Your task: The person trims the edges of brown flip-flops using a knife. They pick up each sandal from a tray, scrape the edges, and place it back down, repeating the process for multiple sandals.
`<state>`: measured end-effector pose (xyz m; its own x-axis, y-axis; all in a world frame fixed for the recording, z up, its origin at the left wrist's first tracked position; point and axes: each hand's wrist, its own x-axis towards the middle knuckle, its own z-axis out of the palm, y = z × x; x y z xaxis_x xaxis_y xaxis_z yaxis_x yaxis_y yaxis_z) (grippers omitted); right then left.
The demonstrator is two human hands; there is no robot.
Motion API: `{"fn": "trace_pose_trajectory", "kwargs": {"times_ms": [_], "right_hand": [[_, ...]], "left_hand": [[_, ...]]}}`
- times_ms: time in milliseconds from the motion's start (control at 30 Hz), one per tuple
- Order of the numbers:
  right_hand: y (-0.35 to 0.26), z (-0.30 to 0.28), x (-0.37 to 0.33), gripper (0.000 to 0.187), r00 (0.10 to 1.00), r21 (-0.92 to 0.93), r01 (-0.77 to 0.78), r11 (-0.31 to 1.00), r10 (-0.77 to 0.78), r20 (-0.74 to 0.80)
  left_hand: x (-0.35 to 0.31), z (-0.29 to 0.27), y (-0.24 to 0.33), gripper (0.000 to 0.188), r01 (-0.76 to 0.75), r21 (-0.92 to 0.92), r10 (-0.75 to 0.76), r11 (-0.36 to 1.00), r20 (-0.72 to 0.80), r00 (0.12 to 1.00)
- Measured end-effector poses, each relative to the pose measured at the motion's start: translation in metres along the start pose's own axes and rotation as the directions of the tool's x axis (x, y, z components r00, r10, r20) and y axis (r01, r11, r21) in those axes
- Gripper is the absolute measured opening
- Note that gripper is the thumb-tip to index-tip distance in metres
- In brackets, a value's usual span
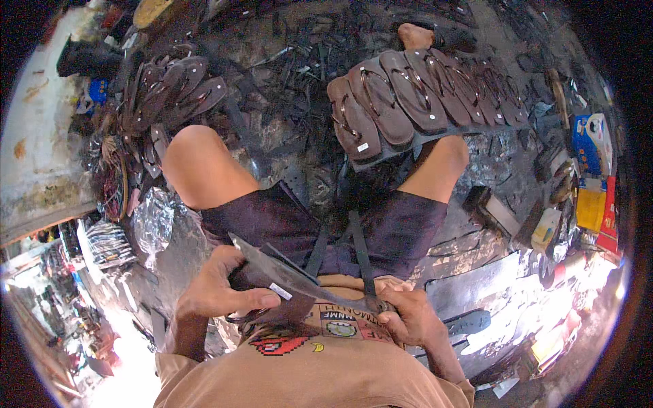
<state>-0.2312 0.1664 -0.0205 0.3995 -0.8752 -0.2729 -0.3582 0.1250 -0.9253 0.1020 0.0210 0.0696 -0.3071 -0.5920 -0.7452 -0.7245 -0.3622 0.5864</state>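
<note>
Above my lap, a dark brown flip-flop sandal (pixel 272 272) is held edge-on and bent, with a small white label near my left thumb. My left hand (pixel 221 289) is closed round one end, thumb on the sole. The fingers of my right hand (pixel 408 313) pinch the narrow far end, where a black strap (pixel 360 248) also meets the hand. Part of the sandal's underside and my left fingertips are hidden.
Brown sandals (pixel 425 92) lie in an overlapping row beyond my right knee. More sandals (pixel 173 92) are heaped beyond my left knee. Dark scraps (pixel 286 95) cover the floor between. At the right are a blue box (pixel 592 146) and a dark-headed brush-like block (pixel 493 207). Clear plastic (pixel 153 217) lies left.
</note>
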Motion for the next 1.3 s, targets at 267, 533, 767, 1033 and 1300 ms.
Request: {"fn": "trace_pose_trajectory", "kwargs": {"times_ms": [267,533,767,1033,1300], "right_hand": [[-0.015,-0.004,0.105,0.031,0.978,0.058,0.002,0.998,-0.014,0.207],[0.034,-0.062,0.143,0.033,0.71,0.566,0.178,0.805,0.293,-0.641],[-0.002,-0.001,0.073,0.032,0.91,0.11,0.012,0.994,0.035,-0.413],[0.018,0.027,0.039,0.035,0.925,-0.073,-0.307,0.949,0.279,-0.259],[0.004,-0.016,0.144,0.031,0.988,-0.05,-0.043,0.998,0.035,-0.148]], "left_hand": [[0.032,0.004,0.046,0.043,-0.089,0.09,0.037,0.992,0.471,0.881],[0.063,-0.029,0.035,0.045,-0.053,-0.259,-0.088,0.965,-0.505,0.859],[0.093,0.049,0.041,0.046,-0.429,-0.9,0.146,0.071,-0.416,0.897],[0.093,0.073,0.013,0.052,-0.44,-0.882,0.132,0.168,-0.422,0.897],[0.085,0.075,-0.005,0.063,-0.349,-0.842,-0.007,0.41,-0.386,0.923]]}}
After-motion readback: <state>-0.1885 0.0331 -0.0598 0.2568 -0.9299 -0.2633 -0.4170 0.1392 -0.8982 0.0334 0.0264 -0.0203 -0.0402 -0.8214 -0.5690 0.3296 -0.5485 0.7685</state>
